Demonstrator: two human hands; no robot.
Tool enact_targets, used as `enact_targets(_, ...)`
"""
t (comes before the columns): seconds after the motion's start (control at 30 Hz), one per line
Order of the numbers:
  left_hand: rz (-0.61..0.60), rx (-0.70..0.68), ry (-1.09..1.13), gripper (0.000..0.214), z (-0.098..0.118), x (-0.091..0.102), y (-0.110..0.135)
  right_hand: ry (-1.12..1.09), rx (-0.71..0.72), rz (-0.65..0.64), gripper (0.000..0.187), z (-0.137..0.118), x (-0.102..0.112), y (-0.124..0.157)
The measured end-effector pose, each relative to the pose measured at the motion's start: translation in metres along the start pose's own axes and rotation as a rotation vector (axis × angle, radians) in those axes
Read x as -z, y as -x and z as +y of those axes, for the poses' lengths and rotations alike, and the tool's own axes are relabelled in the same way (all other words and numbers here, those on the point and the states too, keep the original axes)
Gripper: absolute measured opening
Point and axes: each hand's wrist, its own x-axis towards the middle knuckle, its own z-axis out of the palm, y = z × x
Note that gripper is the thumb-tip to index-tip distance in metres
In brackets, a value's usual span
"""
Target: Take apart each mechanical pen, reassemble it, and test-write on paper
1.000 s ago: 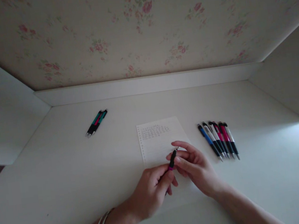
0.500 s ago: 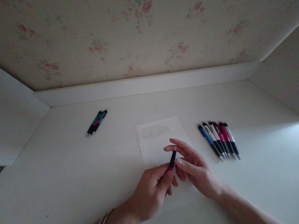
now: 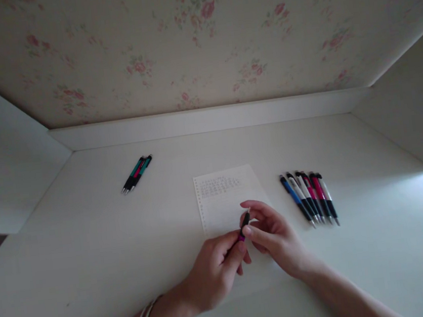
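Note:
A pen (image 3: 245,219) with a black grip and a purple barrel is held up over the paper, its tip pointing up and away from me. My left hand (image 3: 218,267) is closed on the purple barrel, thumb and forefinger pinching it; the rear end is hidden in the palm. My right hand (image 3: 276,237) has its thumb on the black grip and its forefinger curled near the tip, so it is closed on the front part. Beneath both hands lies a sheet of lined paper (image 3: 219,211) with punched holes along its left edge and several handwritten lines at the top.
On the right of the white desk (image 3: 103,252), several pens (image 3: 311,198) in blue, white and pink lie side by side. Three pens (image 3: 137,174), two green and one red, lie together at the back left. Side panels and a floral wall (image 3: 139,65) bound the desk.
My right hand has moved slightly left onto the pen; its thumb now touches the black grip and its fingers have curled in. My left hand stays put.

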Motion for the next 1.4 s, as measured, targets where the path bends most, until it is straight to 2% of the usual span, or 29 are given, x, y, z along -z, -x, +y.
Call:
enact_targets(0.13, -0.012, 0.017, -0.026, 0.041, -0.001, 0.000, 0.001, -0.051, 0.008, 0.087, 0.037, -0.003, 0.000, -0.002)
enact_targets(0.3, -0.023, 0.056, -0.041, 0.042, -0.006, 0.000, 0.003, -0.108, 0.150, 0.330, 0.030, -0.015, 0.010, -0.008)
enact_targets(0.4, -0.003, 0.069, 0.000, 0.042, -0.007, 0.000, 0.003, 0.069, 0.233, 0.469, 0.025, -0.017, 0.017, -0.010)
enact_targets(0.47, 0.021, 0.077, 0.026, 0.042, -0.007, 0.000, 0.002, 0.366, 0.269, 0.456, 0.021, -0.013, 0.018, -0.009)
enact_targets(0.57, 0.028, 0.091, 0.011, 0.043, -0.008, 0.000, 0.002, 0.776, 0.368, 0.298, 0.011, -0.003, 0.015, -0.006)
enact_targets(0.63, 0.022, 0.092, -0.017, 0.043, -0.009, 0.000, 0.002, 0.931, 0.428, 0.227, 0.010, 0.004, 0.012, -0.006)
enact_targets(0.73, 0.018, 0.081, -0.032, 0.043, -0.008, 0.000, 0.003, 1.035, 0.452, 0.224, 0.011, 0.007, 0.010, -0.008)
enact_targets(0.8, 0.023, 0.086, -0.021, 0.043, -0.007, 0.000, 0.003, 1.000, 0.447, 0.252, 0.011, 0.004, 0.011, -0.009)
enact_targets(0.93, 0.052, 0.089, 0.004, 0.041, -0.007, -0.001, 0.002, 0.789, 0.380, 0.264, 0.018, -0.003, 0.011, -0.003)
enact_targets(1.07, 0.074, 0.057, -0.064, 0.033, -0.009, -0.004, 0.000, 0.543, 0.238, 0.176, 0.019, 0.001, 0.003, 0.006)
enact_targets(1.17, 0.083, 0.025, -0.144, 0.026, -0.008, -0.004, -0.002, 0.440, 0.132, 0.114, 0.021, 0.005, -0.004, 0.008)
enact_targets(1.27, 0.074, 0.010, -0.146, 0.034, -0.005, -0.002, -0.002, 0.292, 0.039, 0.042, 0.028, 0.004, -0.007, 0.007)
enact_targets(1.4, -0.017, 0.029, -0.063, 0.049, -0.004, 0.002, 0.000, 0.117, -0.014, -0.058, 0.031, 0.003, -0.006, 0.007)
